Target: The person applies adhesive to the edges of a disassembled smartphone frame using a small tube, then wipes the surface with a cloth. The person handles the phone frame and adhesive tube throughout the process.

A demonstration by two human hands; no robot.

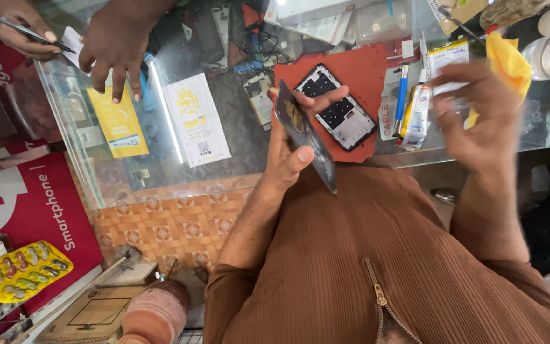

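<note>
Brown ribbed fabric of the person's zipped top (377, 267) is filling the lower frame, and just above it the left hand (291, 150) is gripping a dark flat phone panel (305, 135) edge-on, thumb on its near face, fingers curling over the far side. That panel is hovering over the near edge of a red work mat (351, 76), where a black phone frame with a white inner tray (338, 107) is lying flat. The right hand (479, 114) is blurring in motion, pinching a yellow cloth (509, 64), beside a blue-handled tool (401, 95) and a small glue tube (417, 114). Another person's hand (119, 41) is pressing on the glass countertop (237, 134) near a yellow packet (119, 124), well apart. Bare glass is lying between the mat and that hand.
</note>
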